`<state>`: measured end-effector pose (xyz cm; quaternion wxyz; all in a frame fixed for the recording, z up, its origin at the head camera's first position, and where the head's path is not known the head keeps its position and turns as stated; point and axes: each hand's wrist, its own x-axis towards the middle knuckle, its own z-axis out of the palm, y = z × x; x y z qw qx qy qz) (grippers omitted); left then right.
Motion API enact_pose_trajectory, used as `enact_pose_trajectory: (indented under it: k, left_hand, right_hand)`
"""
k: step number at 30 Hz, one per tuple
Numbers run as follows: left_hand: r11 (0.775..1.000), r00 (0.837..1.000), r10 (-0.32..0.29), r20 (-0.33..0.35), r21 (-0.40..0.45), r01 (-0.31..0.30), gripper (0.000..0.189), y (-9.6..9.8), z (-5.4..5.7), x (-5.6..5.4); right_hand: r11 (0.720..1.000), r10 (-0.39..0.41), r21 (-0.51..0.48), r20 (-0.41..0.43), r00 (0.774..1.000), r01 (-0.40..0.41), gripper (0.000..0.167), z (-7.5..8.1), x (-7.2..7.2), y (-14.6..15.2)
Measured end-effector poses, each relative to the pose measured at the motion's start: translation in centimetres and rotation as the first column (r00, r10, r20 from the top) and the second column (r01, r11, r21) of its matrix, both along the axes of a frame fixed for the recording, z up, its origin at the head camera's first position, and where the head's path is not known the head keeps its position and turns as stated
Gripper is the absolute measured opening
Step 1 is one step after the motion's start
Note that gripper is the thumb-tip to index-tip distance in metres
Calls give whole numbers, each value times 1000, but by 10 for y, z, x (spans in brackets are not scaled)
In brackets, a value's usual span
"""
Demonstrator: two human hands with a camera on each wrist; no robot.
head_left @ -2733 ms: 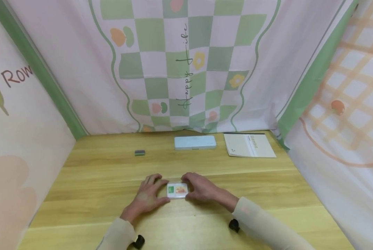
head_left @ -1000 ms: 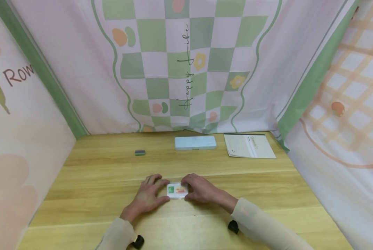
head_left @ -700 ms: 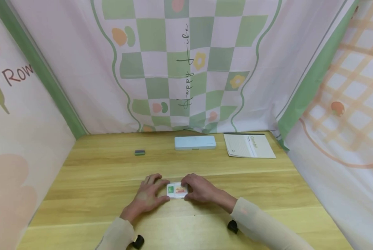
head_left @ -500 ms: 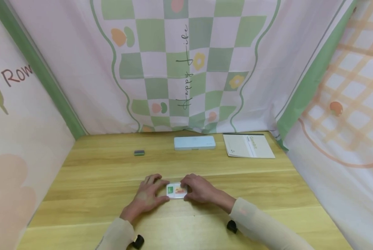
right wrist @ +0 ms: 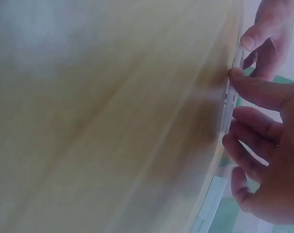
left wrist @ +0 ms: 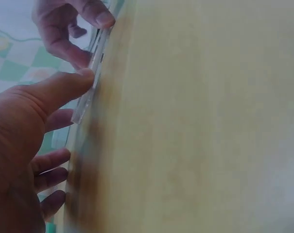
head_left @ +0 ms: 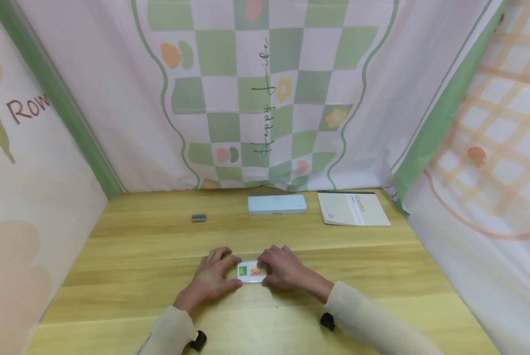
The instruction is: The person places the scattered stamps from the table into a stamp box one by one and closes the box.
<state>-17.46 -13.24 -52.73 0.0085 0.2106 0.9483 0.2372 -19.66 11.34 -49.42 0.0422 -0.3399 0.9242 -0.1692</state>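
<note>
A small flat clear case [head_left: 250, 271] with a green and orange picture lies on the wooden table [head_left: 136, 256], near its front middle. My left hand [head_left: 231, 271] pinches its left end between thumb and forefinger. My right hand [head_left: 271, 270] pinches its right end the same way and covers part of the picture. In the left wrist view my left thumb [left wrist: 64, 87] presses the thin edge of the case [left wrist: 92, 73]. The right wrist view shows my right thumb [right wrist: 263, 92] on the case's edge [right wrist: 230, 104], with the other hand's fingers beyond.
At the back of the table lie a pale blue pencil box [head_left: 277, 204], a cream notebook [head_left: 353, 209] to its right and a small dark eraser [head_left: 198, 218] to its left. Printed cloth walls close in the back and both sides.
My right hand's fingers have crept slightly left over the case, so less of the picture shows. The left hand and the case stay where they were.
</note>
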Motion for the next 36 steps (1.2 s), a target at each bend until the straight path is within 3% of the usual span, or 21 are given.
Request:
enact_pose_trajectory:
  k: [7, 14, 18, 20, 22, 25, 27, 30, 34, 36]
  left_hand:
    - [999, 1000, -21, -21, -43, 20, 55, 0, 8, -8]
    - [998, 1000, -19, 14, -68, 20, 56, 1, 14, -13]
    - [999, 999, -40, 31, -22, 41, 62, 3, 13, -15]
    - [999, 996, -31, 79, 34, 29, 67, 2, 14, -17]
    - [996, 995, 2, 103, 89, -11, 70, -2, 16, -26]
    - [990, 994, 89, 60, 106, -95, 71, -15, 25, -45]
    - [987, 988, 153, -24, 58, -151, 69, -25, 34, -60]
    - [969, 963, 226, -145, -68, -237, 72, -41, 46, -80]
    - [943, 942, 259, -213, -156, -294, 74, -56, 49, -105]
    - [940, 937, 267, -225, -155, -305, 75, -61, 49, -115]
  right_hand:
    - [999, -35, 37, -23, 999, 36, 42, 2, -6, -3]
    - [998, -33, 55, 98, 995, 28, 47, 14, -12, -7]
    - [997, -68, -19, 187, 980, 73, 45, 19, -19, 5]
    - [986, -107, -101, 215, 971, 131, 43, 22, -24, 14]
    - [964, -165, -173, 210, 964, 202, 45, 25, -31, 24]
    - [933, -275, -203, 130, 953, 297, 56, 30, -46, 41]
    - [923, -351, -152, 49, 935, 354, 67, 34, -60, 53]
    - [906, -423, -35, -53, 905, 421, 78, 42, -83, 68]
    - [880, -452, 80, -164, 877, 469, 85, 52, -109, 86]
    - [867, -448, 126, -221, 866, 481, 87, 53, -118, 94]
